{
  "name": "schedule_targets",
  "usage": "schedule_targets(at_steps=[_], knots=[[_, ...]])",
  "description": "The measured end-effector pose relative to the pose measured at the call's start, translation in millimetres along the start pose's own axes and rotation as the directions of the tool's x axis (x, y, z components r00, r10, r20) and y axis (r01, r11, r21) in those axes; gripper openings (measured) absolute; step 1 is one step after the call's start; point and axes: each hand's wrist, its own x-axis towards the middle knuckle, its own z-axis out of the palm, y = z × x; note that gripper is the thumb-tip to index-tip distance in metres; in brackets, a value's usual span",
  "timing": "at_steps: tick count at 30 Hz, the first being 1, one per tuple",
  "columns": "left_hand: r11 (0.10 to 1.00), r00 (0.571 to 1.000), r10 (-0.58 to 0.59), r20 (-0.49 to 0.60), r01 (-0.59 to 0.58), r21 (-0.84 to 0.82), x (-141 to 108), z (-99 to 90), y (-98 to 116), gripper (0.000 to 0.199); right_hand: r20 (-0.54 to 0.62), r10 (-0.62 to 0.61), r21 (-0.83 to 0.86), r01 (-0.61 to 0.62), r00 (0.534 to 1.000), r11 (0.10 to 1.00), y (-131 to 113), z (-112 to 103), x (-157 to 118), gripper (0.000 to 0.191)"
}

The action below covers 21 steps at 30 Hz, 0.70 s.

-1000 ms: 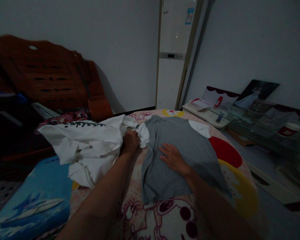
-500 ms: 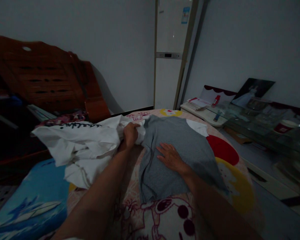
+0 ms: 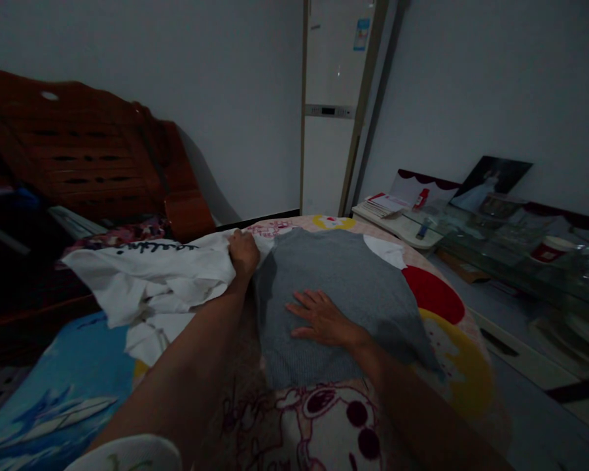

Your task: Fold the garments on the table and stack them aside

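A grey knit garment (image 3: 343, 275) lies spread over a pink patterned blanket, its ribbed hem towards me. My right hand (image 3: 319, 318) rests on it palm down, fingers spread, holding nothing. At the garment's upper left, my left hand (image 3: 244, 252) is closed on white cloth; whether this belongs to the grey garment or to the pile beside it, I cannot tell. Left of that hand is a crumpled white garment (image 3: 161, 275) with dark lettering along its top.
Beneath the clothes is the blanket (image 3: 245, 418) with cartoon prints. A wooden bench (image 3: 88, 157) stands at left, a blue printed cloth (image 3: 69, 386) below it. An air conditioner (image 3: 328, 150) fills the corner. A glass-topped cabinet (image 3: 500, 248) at right bears a paper cup (image 3: 551, 249).
My left hand has moved left and slightly away from me, drawing the white cloth. The grey garment's left edge has spread left and its folds have smoothed. My right hand has slid slightly left.
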Motion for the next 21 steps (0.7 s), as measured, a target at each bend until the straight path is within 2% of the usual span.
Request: schedule_targets(at_steps=[2,4,6,8,10,12,14,15,17,19,21], knots=[[0.996,0.996,0.084,-0.032,-0.083,0.029,-17.6,1.1,16.3,0.04,0.001,0.006,-0.01,-0.006,1.0,1.0,-1.4,1.3,0.8,0.072],[0.966,0.966,0.256,0.021,-0.255,-0.043,-42.9,7.5,33.3,0.047,-0.011,0.004,-0.012,-0.004,1.0,1.0,-2.3,1.5,1.5,0.072],[0.896,0.899,0.425,0.105,-0.401,-0.192,-72.2,18.3,44.9,0.047,-0.035,-0.003,-0.009,0.003,0.999,1.0,-2.7,1.4,2.3,0.071],[0.848,0.84,0.507,0.193,-0.445,-0.288,-98.0,29.6,47.1,0.048,-0.057,-0.014,0.001,0.014,0.998,1.0,-1.0,1.4,2.8,0.063],[0.861,0.833,0.494,0.251,-0.427,-0.277,-113.0,37.7,40.2,0.048,-0.076,-0.031,0.032,0.034,0.997,0.999,4.9,0.6,2.0,0.052],[0.898,0.857,0.433,0.28,-0.384,-0.215,-114.9,41.1,28.2,0.049,-0.098,-0.032,0.081,0.04,0.995,0.996,16.3,-3.4,-1.5,0.045],[0.938,0.892,0.344,0.294,-0.312,-0.153,-108.2,39.7,17.5,0.048,-0.12,0.04,0.117,-0.026,0.992,0.993,33.1,-13.3,-9.9,0.042],[0.954,0.907,0.298,0.296,-0.271,-0.132,-104.1,37.5,14.3,0.048,-0.133,0.122,0.121,-0.106,0.984,0.987,43.0,-20.6,-16.4,0.039],[0.966,0.922,0.253,0.294,-0.224,-0.128,-99.4,30.1,14.5,0.046,-0.178,0.338,0.099,-0.325,0.924,0.94,64.6,-39.1,-34.3,0.035],[0.944,0.904,0.309,0.294,-0.254,-0.211,-102.6,17.9,24.1,0.043,-0.281,0.535,0.053,-0.544,0.796,0.837,86.3,-58.8,-57.7,0.034],[0.871,0.837,0.451,0.31,-0.336,-0.359,-114.4,0.3,41.0,0.034,-0.34,0.694,0.005,-0.737,0.635,0.676,105.6,-74.9,-83.4,0.034]])
